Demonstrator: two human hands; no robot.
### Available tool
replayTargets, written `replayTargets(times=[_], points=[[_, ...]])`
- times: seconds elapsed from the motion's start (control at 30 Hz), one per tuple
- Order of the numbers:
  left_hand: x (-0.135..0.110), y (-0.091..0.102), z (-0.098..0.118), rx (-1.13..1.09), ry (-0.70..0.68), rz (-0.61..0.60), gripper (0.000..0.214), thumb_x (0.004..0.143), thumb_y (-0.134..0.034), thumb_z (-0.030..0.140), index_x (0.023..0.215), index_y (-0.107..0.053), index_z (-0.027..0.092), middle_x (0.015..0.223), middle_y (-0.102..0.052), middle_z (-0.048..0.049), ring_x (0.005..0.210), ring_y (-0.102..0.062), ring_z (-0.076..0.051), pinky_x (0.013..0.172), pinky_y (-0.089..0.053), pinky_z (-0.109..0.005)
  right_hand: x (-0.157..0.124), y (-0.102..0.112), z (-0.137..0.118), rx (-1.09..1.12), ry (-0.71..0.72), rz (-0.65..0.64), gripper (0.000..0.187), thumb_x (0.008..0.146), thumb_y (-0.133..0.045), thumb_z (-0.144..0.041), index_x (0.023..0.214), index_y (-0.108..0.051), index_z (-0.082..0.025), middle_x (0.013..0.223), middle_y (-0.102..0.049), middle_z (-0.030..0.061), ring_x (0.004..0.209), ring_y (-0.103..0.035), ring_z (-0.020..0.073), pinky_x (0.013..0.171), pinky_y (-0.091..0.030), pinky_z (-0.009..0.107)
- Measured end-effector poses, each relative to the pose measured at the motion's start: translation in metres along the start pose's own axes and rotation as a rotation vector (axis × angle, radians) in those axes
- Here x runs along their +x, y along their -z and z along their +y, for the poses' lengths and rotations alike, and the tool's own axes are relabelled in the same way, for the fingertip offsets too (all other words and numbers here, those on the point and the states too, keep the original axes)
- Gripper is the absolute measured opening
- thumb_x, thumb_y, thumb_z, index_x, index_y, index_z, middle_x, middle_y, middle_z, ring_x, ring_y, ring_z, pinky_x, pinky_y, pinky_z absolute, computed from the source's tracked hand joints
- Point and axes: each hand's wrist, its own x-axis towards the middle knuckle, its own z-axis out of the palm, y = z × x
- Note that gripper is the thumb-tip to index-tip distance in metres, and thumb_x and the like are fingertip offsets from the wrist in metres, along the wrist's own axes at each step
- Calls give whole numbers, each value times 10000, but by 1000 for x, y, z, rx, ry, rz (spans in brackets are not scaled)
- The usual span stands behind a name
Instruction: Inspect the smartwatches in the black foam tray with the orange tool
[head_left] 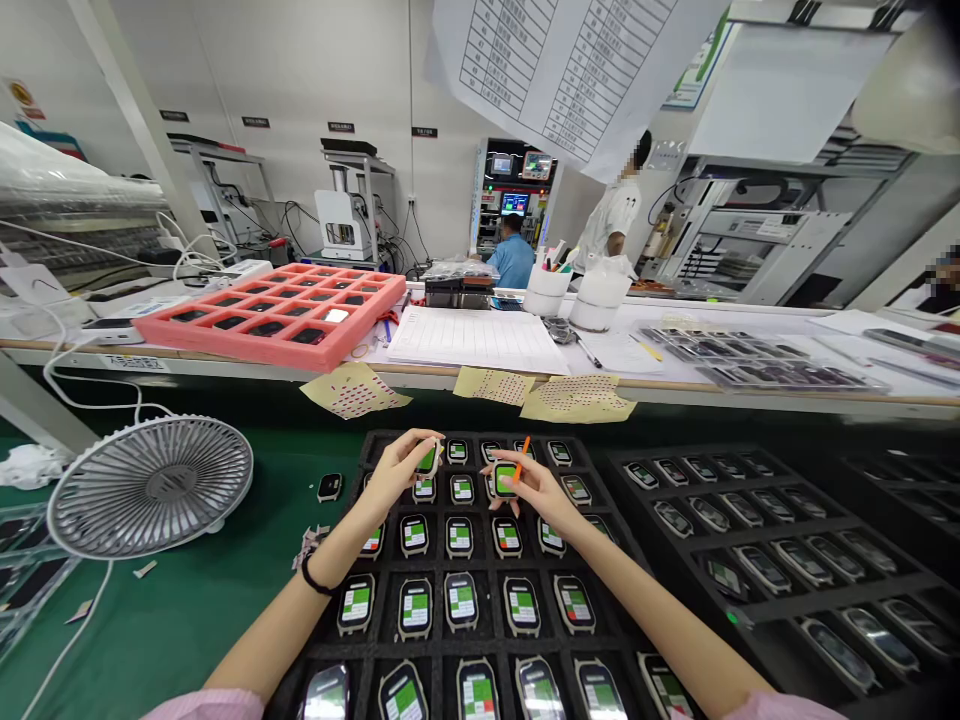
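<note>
A black foam tray (382, 445) holds rows of smartwatch bodies with green-and-white screens. Above its far rows, my left hand (397, 470) pinches one watch body (427, 460) at its edge. My right hand (534, 495) grips another watch body (506, 479), and a thin orange stick (522, 457) rises beside its screen. The hands are close together, with one tray row between them. Fingers partly hide both held watches.
A second black tray (772, 560) of watches lies to the right. A white desk fan (150, 487) stands on the green mat (187, 610) at left. Beyond the bench edge are a pink tray (277, 315), papers and white cups. Co-workers stand farther back.
</note>
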Motion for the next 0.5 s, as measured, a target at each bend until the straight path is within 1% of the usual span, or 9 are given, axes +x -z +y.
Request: replayTargets(times=[0.1, 0.2, 0.27, 0.4, 0.5], points=[[4, 1, -8, -63, -24, -41, 444, 818, -490, 560, 1017, -637, 191, 755, -609, -28, 538, -467, -94, 411, -248, -161, 1, 1, 0, 4, 4, 7, 388, 847, -585, -373, 1206, -534, -236, 1105, -638, 102, 656, -707, 185, 413, -437, 210], [7, 2, -12, -110, -46, -77, 466, 824, -487, 555, 1050, -631, 173, 754, -611, -39, 511, -447, -88, 388, -214, -167, 1, 1, 0, 10, -2, 22, 381, 847, -575, -378, 1198, -536, -233, 1099, -646, 101, 648, -702, 185, 413, -435, 216], [7, 2, -11, -102, -54, -86, 477, 830, -480, 549, 1071, -630, 166, 774, -615, -47, 518, -446, -91, 390, -221, -171, 2, 0, 0, 16, -12, 31, 386, 842, -578, -384, 1192, -533, -228, 1095, -653, 100, 643, -701, 184, 412, -432, 217], [4, 1, -6, -30, -87, -75, 482, 832, -481, 523, 1127, -622, 169, 828, -603, -38, 470, -379, -62, 408, -271, -188, 2, -2, -2, 17, -21, 37, 407, 833, -581, -408, 1192, -521, -227, 1100, -659, 98, 642, -699, 181, 407, -427, 221], [4, 0, -6, 8, -90, -88, 493, 835, -473, 498, 1178, -599, 167, 805, -587, -27, 459, -362, -61, 421, -296, -198, 2, -3, -2, 19, -25, 35, 414, 829, -585, -414, 1195, -517, -233, 1097, -664, 94, 645, -700, 185, 413, -430, 228]])
